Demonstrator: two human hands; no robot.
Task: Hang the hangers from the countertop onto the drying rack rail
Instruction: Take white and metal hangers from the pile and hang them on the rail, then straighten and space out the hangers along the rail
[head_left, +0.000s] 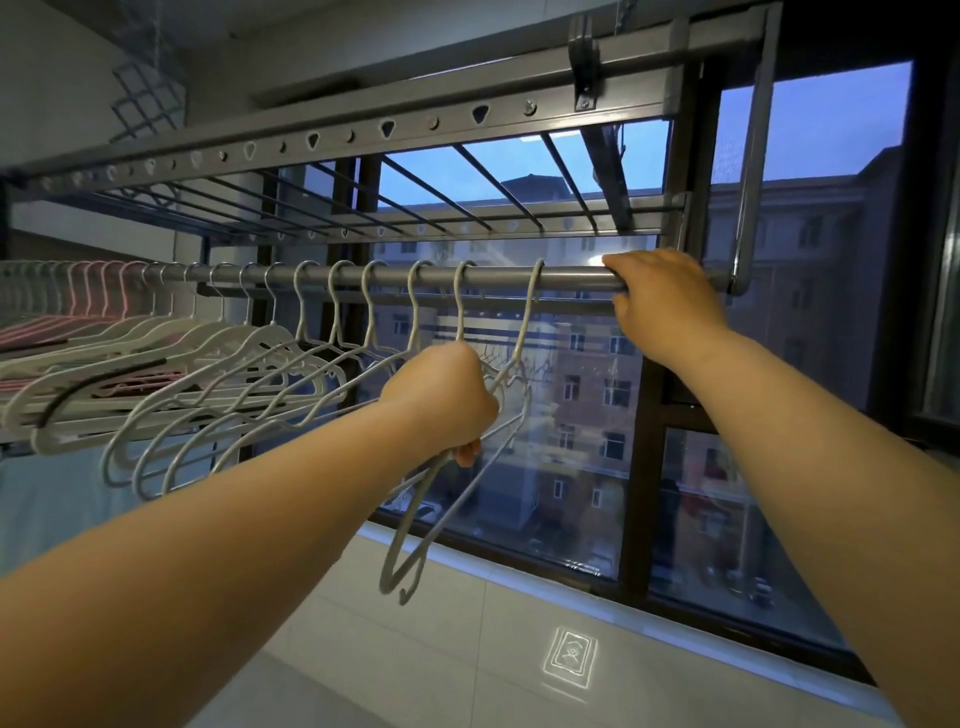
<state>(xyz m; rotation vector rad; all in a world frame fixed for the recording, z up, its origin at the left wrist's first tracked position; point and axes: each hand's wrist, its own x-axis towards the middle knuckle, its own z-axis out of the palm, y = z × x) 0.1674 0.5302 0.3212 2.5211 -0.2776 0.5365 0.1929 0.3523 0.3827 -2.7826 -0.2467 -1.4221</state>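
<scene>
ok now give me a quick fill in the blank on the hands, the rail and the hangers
1. The right hand grips the ____ of the drying rack.
2. The left hand holds the rightmost hanger, whose ____ sits over the rail.
3. The far-left hangers in the row are ____, not white.

Missing words: rail; hook; pink.

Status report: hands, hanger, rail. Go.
Left hand grips white hanger, hook already over rail. Right hand grips rail, right of that hook. Row of hung hangers to the left, nothing blocking.
</scene>
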